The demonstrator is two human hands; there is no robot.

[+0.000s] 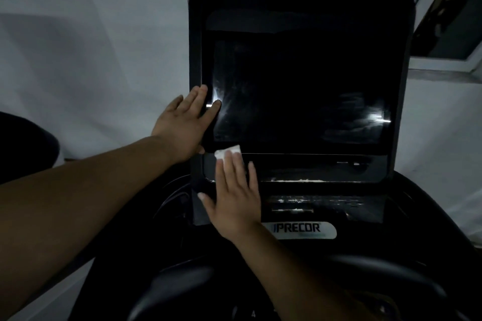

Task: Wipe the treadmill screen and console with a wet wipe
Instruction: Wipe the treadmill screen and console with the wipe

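The black treadmill console (pixel 391 169) fills the middle of the view, with its dark glossy screen (pixel 300 91) upright and streaked with smears. My left hand (pixel 182 122) grips the console's left edge, thumb lying on the screen's lower left part. My right hand (pixel 234 190) lies flat, fingers pointing up, pressing a folded white wet wipe (pixel 227 151) against the strip just under the screen's lower left corner. Most of the wipe is hidden under my fingers.
A silver Precor badge (pixel 300 229) sits below the console. Worn whitish marks run along the lower panel (pixel 313 202). Dark curved handlebars (pixel 391 268) arc across the bottom. A pale wall (pixel 91 34) stands behind, with a window frame (pixel 448 34) at the upper right.
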